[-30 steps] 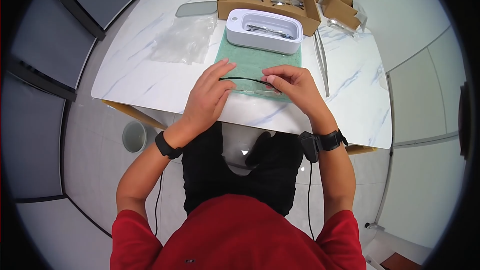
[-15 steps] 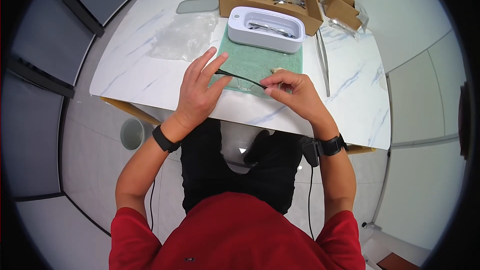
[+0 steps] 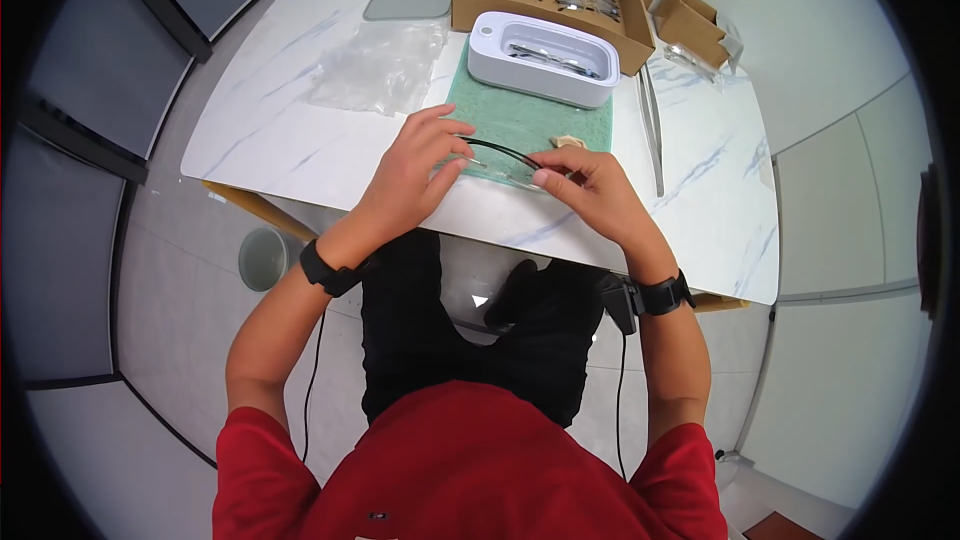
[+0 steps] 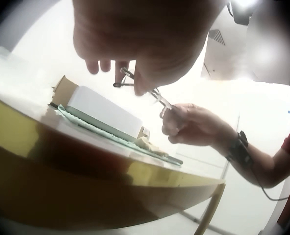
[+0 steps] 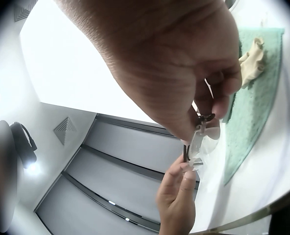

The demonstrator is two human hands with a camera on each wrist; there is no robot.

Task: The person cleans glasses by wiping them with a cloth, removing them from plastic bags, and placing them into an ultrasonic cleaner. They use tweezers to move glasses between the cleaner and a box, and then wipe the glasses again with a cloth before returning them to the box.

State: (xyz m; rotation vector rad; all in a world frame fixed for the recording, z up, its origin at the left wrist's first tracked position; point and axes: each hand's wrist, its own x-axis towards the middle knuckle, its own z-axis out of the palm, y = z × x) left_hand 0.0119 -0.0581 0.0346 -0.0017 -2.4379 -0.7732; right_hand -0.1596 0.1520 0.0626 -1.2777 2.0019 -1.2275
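Between the two hands, low over the front of the green towel (image 3: 530, 118), is a pair of eyeglasses (image 3: 503, 147) with clear lenses and thin dark temples. My right hand (image 3: 592, 187) pinches it at one end between thumb and fingers. At the other end my left hand (image 3: 410, 168) holds it with thumb and fingertips, its other fingers spread. From the right wrist, the clear lens part (image 5: 198, 144) shows between both hands. A crumpled cream cloth (image 3: 568, 142) lies on the towel just beyond the right hand.
A white cleaning tub (image 3: 545, 88) with glasses inside stands at the towel's back. Behind it is a cardboard box (image 3: 635, 40) of several glasses. Plastic bags (image 3: 375, 70) and a grey lid (image 3: 407, 7) lie left; tweezers (image 3: 651, 135) and a small carton (image 3: 690, 25) are right.
The cream cloth, not visible a second ago, now lies on the towel. The glasses have turned, so both temples show side by side. My left hand's spread fingers have come closer to the frame.
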